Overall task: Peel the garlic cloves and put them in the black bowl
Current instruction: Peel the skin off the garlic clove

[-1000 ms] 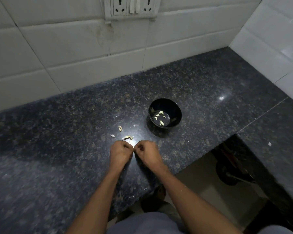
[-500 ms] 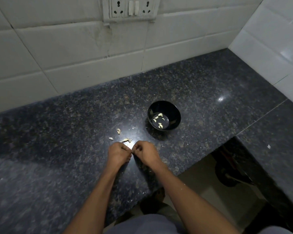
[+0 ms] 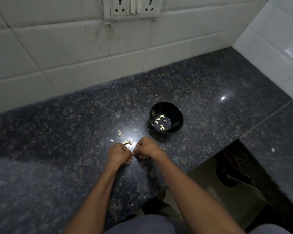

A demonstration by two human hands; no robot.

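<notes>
At mid-frame, our hands meet over the desk [image 3: 57,149], curled, apparently pinching a clove hidden between them.

Our left hand [image 3: 119,155] and right hand [image 3: 146,149] touch; up-right, nearer the right, sits the black bowl [image 3: 175,109] holding peeled cloves [image 3: 161,122].

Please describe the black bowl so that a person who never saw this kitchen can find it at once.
Start from the dark speckled countertop below the white tiled wall. The black bowl stands on it, beyond the right hand and slightly to its right. It is the only vessel there, round and glossy, with pale peeled garlic cloves inside.
</notes>
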